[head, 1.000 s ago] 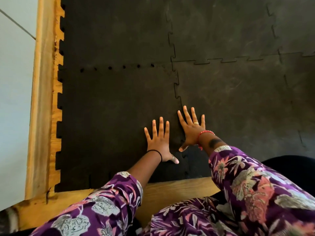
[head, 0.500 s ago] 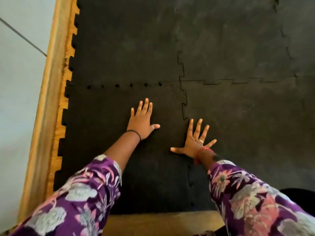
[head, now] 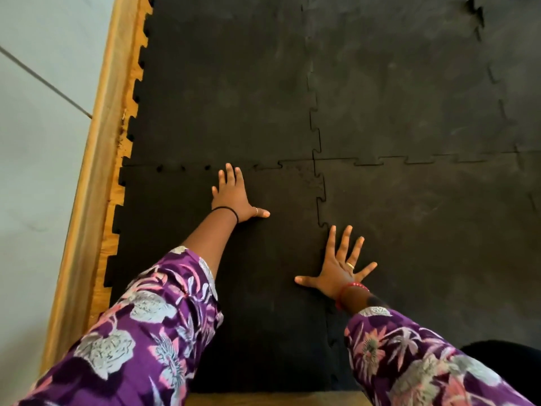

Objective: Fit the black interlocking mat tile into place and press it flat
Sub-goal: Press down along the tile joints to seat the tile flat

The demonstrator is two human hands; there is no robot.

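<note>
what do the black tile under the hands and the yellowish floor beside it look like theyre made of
Black tile: probably foam or rubber, matte with faint scuffs; its edges are cut into puzzle teeth. Floor: looks like wood or plywood, with visible grain and a slight sheen, rough where it meets the teeth.

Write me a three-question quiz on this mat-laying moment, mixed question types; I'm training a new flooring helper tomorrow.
1. True or false: the left hand lies flat with its fingers reaching the far seam of the near-left black interlocking foam mat tile.
2. Multiple choice: the right hand, with the red bead bracelet on its wrist, presses
A. the bare wooden floor edge
B. the seam where the tile meets its right-hand neighbour
C. the pale wall
3. Fill in: small dark gaps still show along the tile's ____ seam, left of the left hand.

Key: 1 true; 2 B; 3 far
</note>
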